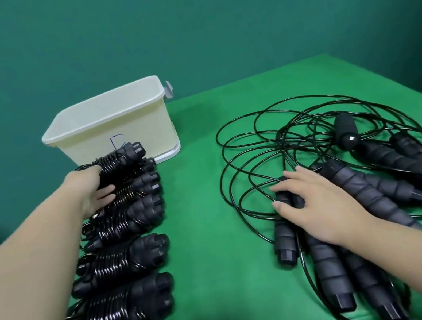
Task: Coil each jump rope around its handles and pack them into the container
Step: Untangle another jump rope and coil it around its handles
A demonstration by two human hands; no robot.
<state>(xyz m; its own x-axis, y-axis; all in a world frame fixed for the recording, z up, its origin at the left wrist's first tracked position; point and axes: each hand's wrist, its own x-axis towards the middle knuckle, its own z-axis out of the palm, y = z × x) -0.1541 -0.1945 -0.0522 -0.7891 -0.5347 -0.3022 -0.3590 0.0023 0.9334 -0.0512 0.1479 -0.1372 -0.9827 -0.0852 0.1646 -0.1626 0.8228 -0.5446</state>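
Centrally, a green cloth-covered table [208,216] carries two groups of black jump ropes. At left, a row of coiled bundles [115,264], each a pair of dark foam-grip handles wound with glossy black cord, runs from the near table edge towards a cream rectangular plastic container [124,124], which stands open at the far left of the table with a small grey clip on its right rim. The left hand [94,191] grips the farthest coiled bundle [122,158], fingers curled around its wound cord, holding it just in front of the container's near wall. At right lies a tangle of loose black cord [283,130] with uncoiled dark foam handles [364,189] spread among its loops. The right hand [316,203] rests palm-down on this group, fingers spread and slightly bent over one short handle [284,231]; whether it actually grasps that handle cannot be told.
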